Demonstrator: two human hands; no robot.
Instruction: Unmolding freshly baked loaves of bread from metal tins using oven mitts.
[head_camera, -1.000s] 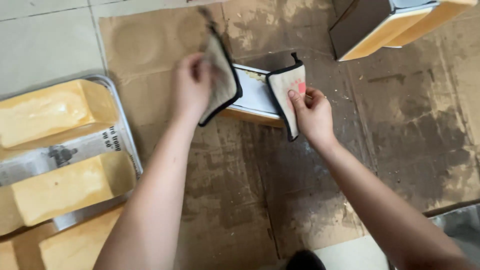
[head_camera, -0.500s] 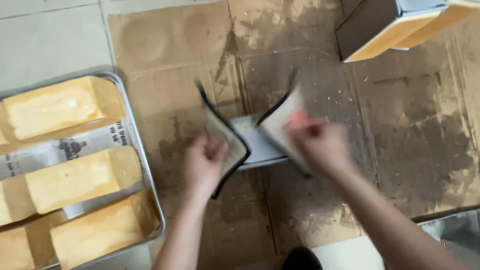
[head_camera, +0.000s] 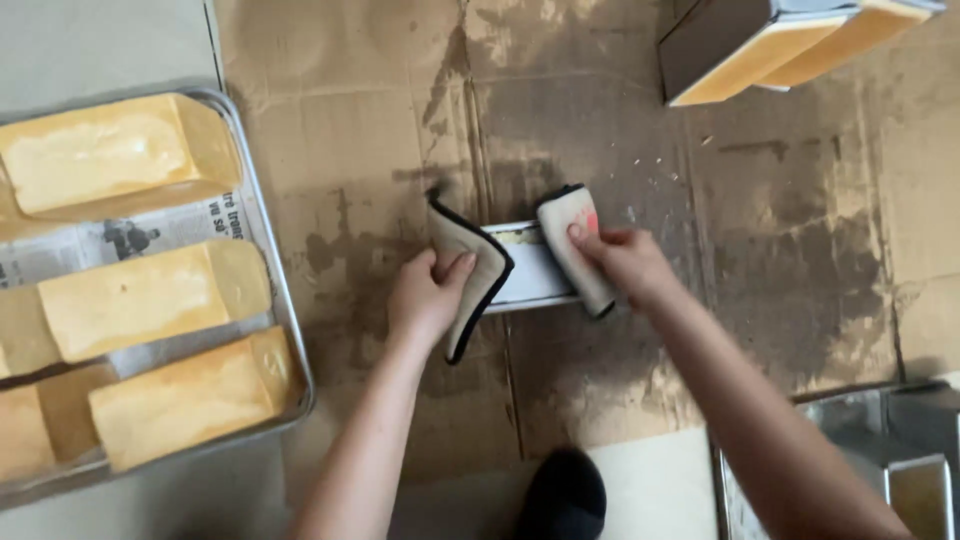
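A metal loaf tin (head_camera: 533, 272) lies on stained cardboard (head_camera: 600, 150) in the middle of the head view. My left hand (head_camera: 428, 297) grips its left end through a beige cloth pad with a dark edge (head_camera: 466, 272). At the tin's right end my right hand (head_camera: 625, 262) presses a second beige pad (head_camera: 578, 240) against it. Both pads wrap around the tin's ends, so only its pale middle shows.
A metal tray (head_camera: 290, 330) at the left, lined with newspaper, carries several golden rectangular bread loaves (head_camera: 150, 300). At the top right lie dark loaf tins with bread showing (head_camera: 760, 45). More metal tins (head_camera: 900, 470) sit at the bottom right. A dark shoe (head_camera: 563, 495) is below.
The tin and both hands have come down from the raised position onto the cardboard and closer to me. The pads, flapping loose before, now wrap the tin's ends.
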